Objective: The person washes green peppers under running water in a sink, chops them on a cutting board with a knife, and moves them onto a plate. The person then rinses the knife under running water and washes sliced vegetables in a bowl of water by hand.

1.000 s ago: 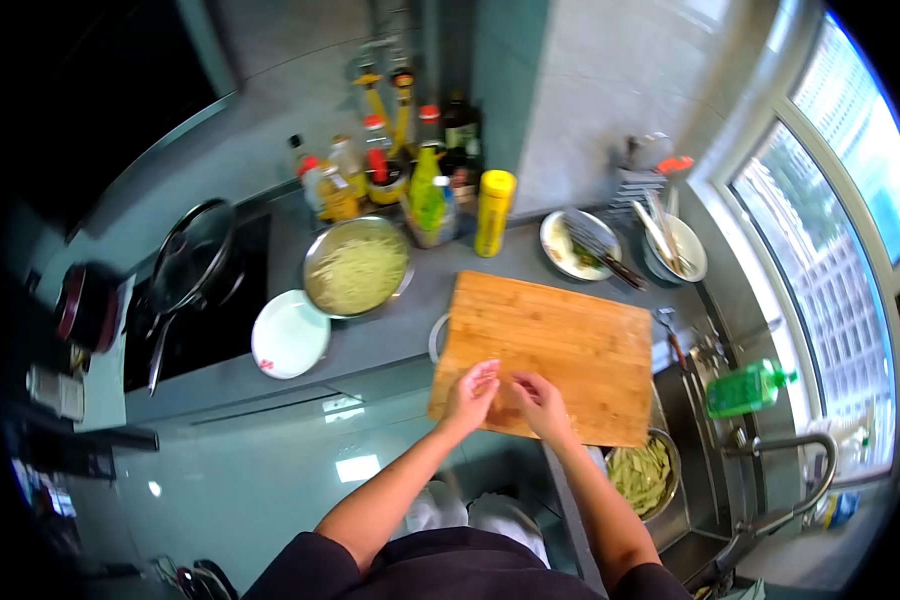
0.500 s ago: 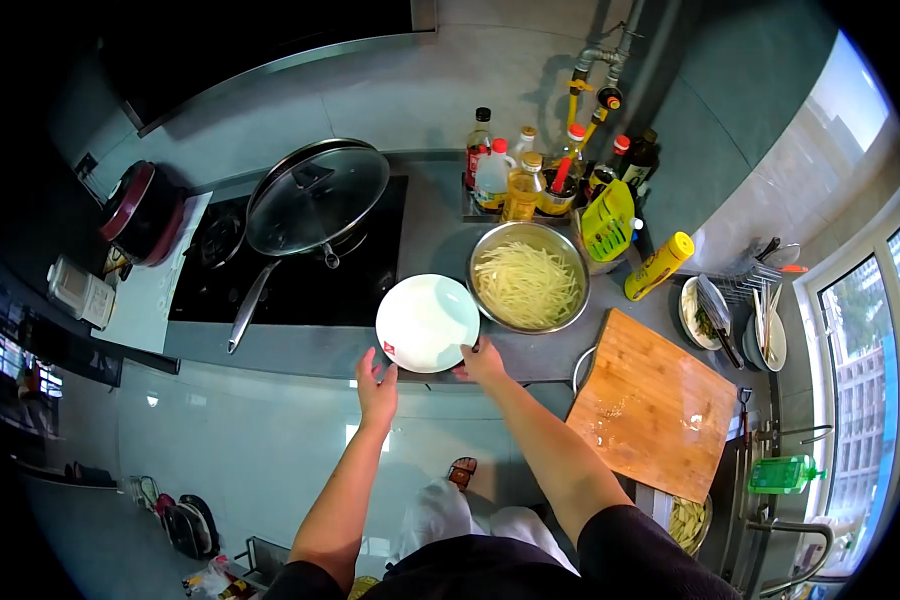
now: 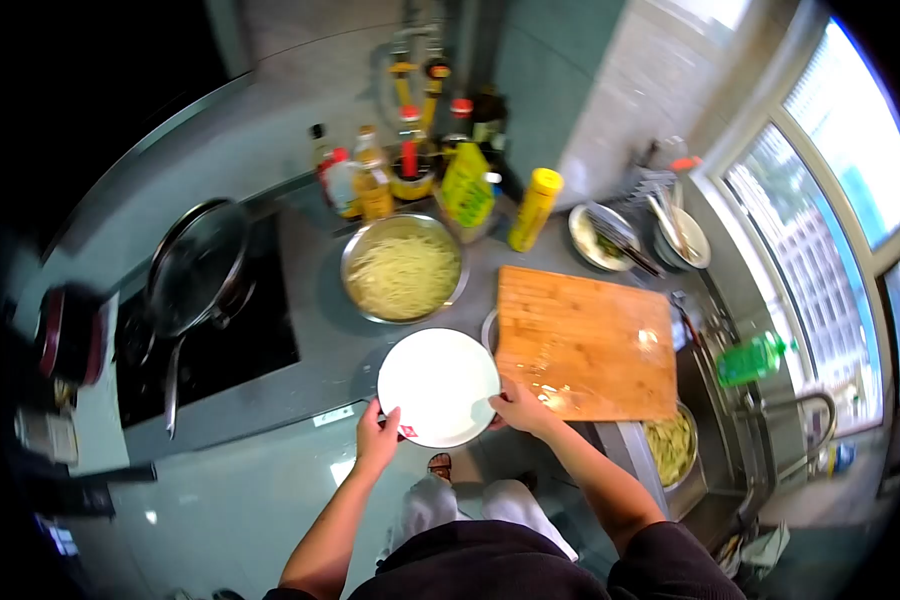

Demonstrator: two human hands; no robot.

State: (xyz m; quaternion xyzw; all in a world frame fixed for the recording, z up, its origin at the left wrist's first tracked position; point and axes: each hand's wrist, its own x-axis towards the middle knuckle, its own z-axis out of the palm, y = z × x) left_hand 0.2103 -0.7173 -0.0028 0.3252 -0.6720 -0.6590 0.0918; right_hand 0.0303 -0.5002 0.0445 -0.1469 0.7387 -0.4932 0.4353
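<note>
Both my hands grip a shallow white plate [image 3: 438, 386] that has a small red mark on its near rim. At its lower left edge my left hand [image 3: 377, 440] is closed, thumb over the rim and the other fingers partly hidden beneath. My right hand [image 3: 520, 408] pinches the right edge in the same way, close to the wooden cutting board [image 3: 590, 340]. The plate looks bare inside and overlaps the counter's front edge. Just beyond it stands a metal bowl [image 3: 348, 278] filled with pale shredded strips [image 3: 407, 272], probably potato.
A lidded pan [image 3: 200, 268] sits on the black stove [image 3: 255, 345] at left. Several sauce bottles [image 3: 373, 190] and a yellow canister [image 3: 536, 210] line the back. Right are dishes with utensils [image 3: 600, 240], a sink [image 3: 715, 460] and a bowl of pale slices [image 3: 670, 447].
My left hand, earlier open beside the plate, has closed on its rim. The plate has come away from beside the stove towards the cutting board, and my view has turned right.
</note>
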